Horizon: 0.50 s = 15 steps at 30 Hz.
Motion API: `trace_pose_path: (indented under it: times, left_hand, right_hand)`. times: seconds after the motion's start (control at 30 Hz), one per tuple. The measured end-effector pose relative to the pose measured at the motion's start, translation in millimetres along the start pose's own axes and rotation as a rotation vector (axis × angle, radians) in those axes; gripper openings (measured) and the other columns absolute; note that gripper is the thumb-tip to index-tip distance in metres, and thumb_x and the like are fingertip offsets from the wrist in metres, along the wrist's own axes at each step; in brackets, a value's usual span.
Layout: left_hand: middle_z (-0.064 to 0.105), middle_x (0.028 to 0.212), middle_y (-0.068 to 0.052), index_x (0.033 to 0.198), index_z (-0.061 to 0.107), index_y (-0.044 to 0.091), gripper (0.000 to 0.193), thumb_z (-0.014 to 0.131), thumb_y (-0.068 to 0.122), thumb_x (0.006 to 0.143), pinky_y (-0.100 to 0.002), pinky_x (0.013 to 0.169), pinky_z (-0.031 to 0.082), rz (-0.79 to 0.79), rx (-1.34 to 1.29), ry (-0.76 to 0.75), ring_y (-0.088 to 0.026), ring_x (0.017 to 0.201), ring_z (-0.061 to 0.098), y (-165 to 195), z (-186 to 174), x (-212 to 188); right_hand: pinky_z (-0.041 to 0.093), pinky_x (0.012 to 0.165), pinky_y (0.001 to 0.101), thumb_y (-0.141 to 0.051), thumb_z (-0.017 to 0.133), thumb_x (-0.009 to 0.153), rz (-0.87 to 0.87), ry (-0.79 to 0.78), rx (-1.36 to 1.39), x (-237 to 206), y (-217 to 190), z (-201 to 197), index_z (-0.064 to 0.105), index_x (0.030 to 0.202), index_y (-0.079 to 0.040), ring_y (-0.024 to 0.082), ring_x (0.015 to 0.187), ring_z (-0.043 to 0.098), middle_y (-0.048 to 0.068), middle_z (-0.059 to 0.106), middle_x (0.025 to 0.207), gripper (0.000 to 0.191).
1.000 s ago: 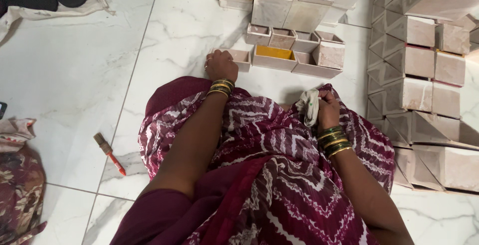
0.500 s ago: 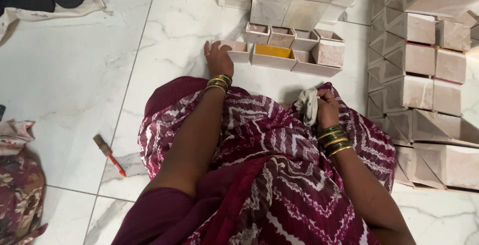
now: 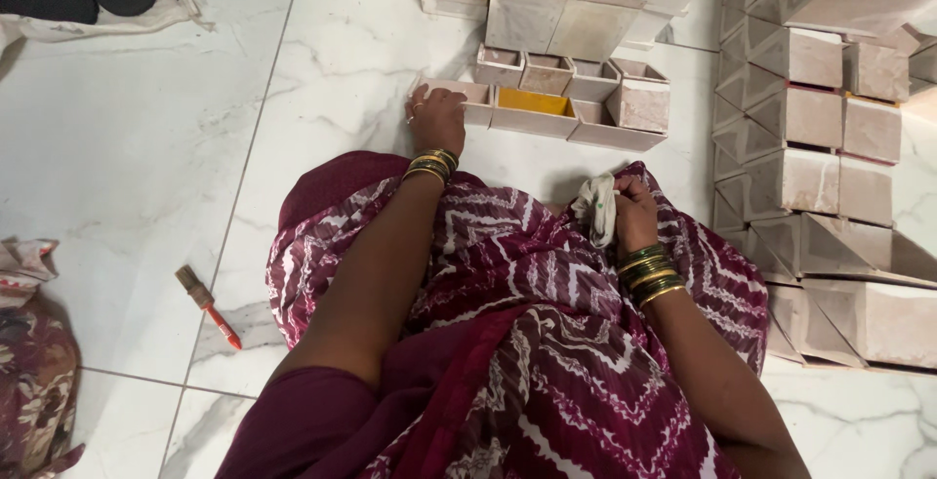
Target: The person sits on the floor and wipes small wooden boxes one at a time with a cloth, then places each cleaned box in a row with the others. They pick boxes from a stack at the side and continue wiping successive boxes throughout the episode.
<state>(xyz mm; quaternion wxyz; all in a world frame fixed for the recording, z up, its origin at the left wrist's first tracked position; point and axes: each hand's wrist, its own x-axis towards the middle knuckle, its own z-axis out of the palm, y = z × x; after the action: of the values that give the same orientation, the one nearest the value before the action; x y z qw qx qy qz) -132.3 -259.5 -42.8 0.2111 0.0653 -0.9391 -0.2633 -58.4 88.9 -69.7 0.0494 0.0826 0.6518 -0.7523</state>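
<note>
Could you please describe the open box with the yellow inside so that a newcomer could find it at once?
Look at the row of small open boxes on the white floor, ahead of the person's left hand. The yellow box sits second from that hand; its neighbours are all pale inside.

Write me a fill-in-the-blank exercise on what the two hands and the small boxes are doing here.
1. The left hand rests on the end of a row of small open ____.
2. One open box in that row has a ____ inside.
3. The right hand grips a crumpled white ____ over the lap.
4. A small brush with a red handle lies on the tiled ____.

Missing words: boxes; yellow; cloth; floor
</note>
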Motion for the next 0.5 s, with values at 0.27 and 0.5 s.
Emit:
trace_pose_path:
  times: [0.27,0.5]
  left_hand:
    - [0.069,0.116,0.000,0.109,0.074,0.023,0.019,0.072,0.022,0.090,-0.067,0.114,0.025,0.004,0.053,-0.052,-0.032,0.133,0.048,-1,4,2]
    - [0.057,0.138,-0.002,0.121,0.068,0.025,0.035,0.077,0.027,0.087,-0.069,0.118,0.019,-0.050,0.099,-0.102,-0.034,0.144,0.037,10,-12,3]
  right_hand:
    - [0.050,0.066,0.0246,0.004,0.056,0.093,0.002,-0.007,-0.005,0,2,1,0.063,0.097,-0.007,0.010,0.074,0.060,0.000,0.066,0.088,0.013]
    - [0.050,0.066,0.0246,0.003,0.056,0.093,-0.001,-0.007,-0.034,-1,-2,8,0.063,0.097,-0.007,0.010,0.073,0.060,0.000,0.066,0.088,0.012]
